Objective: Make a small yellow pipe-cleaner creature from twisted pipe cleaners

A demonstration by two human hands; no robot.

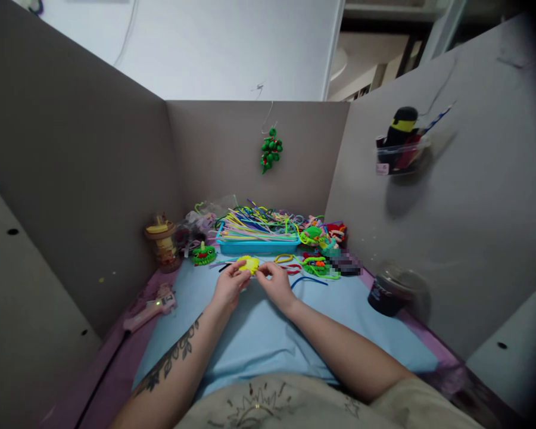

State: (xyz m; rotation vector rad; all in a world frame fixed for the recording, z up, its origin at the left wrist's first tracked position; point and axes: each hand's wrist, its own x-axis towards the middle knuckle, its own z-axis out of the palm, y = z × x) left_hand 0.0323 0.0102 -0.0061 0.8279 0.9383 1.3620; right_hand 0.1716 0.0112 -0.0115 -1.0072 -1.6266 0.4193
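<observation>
My left hand (228, 287) and my right hand (274, 282) meet over the light blue mat (259, 333), both pinched on a small yellow pipe-cleaner piece (249, 264). The left fingers curl round its left side. The right fingertips grip its right edge. Behind it stands a blue tray (258, 243) heaped with several coloured pipe cleaners. Loose red, yellow and blue pipe cleaners (295, 268) lie just right of my hands.
A pink glue gun (149, 310) lies at the left edge. A tan jar (163, 241) and a green craft piece (203, 254) stand at back left. A black round container (386, 295) sits at right. Grey partition walls enclose the desk; a green ornament (271, 149) hangs on the back wall.
</observation>
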